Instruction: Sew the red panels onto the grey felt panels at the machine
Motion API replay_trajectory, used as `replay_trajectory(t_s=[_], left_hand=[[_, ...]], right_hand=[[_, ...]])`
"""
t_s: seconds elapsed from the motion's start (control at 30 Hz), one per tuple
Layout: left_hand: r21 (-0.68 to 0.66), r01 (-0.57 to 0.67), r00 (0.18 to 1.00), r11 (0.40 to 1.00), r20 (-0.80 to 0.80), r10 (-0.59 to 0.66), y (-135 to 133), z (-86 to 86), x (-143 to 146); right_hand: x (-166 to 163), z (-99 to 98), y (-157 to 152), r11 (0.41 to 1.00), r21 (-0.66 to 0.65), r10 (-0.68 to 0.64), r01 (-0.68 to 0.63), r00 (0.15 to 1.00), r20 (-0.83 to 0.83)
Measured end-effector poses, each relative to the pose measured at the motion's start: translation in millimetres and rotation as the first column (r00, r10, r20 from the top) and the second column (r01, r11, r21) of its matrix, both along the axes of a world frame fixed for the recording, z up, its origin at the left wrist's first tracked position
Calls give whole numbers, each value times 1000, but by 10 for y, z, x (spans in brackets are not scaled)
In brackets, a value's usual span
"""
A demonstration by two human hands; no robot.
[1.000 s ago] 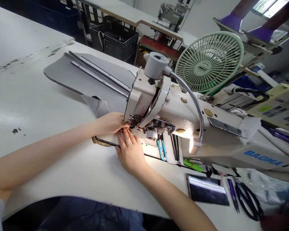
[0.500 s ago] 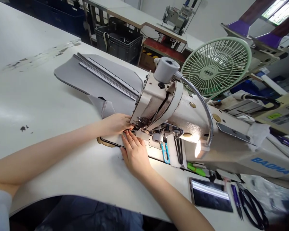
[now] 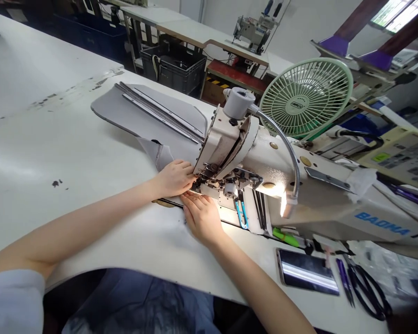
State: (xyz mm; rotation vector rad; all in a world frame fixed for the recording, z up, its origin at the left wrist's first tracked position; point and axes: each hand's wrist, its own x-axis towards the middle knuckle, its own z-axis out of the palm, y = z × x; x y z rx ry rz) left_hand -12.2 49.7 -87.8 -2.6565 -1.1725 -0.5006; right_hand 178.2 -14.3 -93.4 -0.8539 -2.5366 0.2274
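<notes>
Grey fabric [image 3: 160, 155] lay on the white table [image 3: 55, 139] at the needle end of the sewing machine [image 3: 299, 195], its near edge disappearing beneath my left hand [image 3: 176, 178]. That hand rested on the work with its fingers curled toward the presser foot; I could not tell whether they pinched the cloth or only pressed it. My right hand [image 3: 202, 215] lay open and flat just beside it, fingers stretched toward the needle, close to those of the left. Beyond the left hand a larger grey panel [image 3: 125, 111] spread over the table, with long narrow strips [image 3: 160, 111] laid on it. Blue snips [image 3: 242, 215] sat at the machine's front, near the lit lamp [image 3: 286, 206]. To my right a phone [image 3: 308, 277] and black scissors [image 3: 369, 290] lay on the table, and a green fan [image 3: 306, 95] stood behind the machine.
</notes>
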Motion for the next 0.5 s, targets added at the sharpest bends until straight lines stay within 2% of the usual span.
replay_trajectory(t_s=[0.13, 0.23, 0.33, 0.43, 0.5], left_hand=[[13, -63, 998, 998, -5, 63, -45, -7, 30], [18, -111, 994, 994, -2, 111, -216, 36, -128], [-20, -217, 975, 976, 39, 217, -627, 104, -594], [-124, -289, 953, 949, 52, 297, -1229, 173, -1292], [-123, -361, 924, 925, 90, 372, -1648, 244, -1756]], right_hand=[[8, 18, -44, 1000, -8, 14, -14, 1000, -26], [43, 44, -96, 999, -27, 42, -44, 997, -68], [96, 74, -160, 995, -73, 65, -72, 994, -90], [116, 88, -195, 990, -104, 81, -91, 992, -94], [79, 89, -168, 995, -72, 67, -73, 994, -84]])
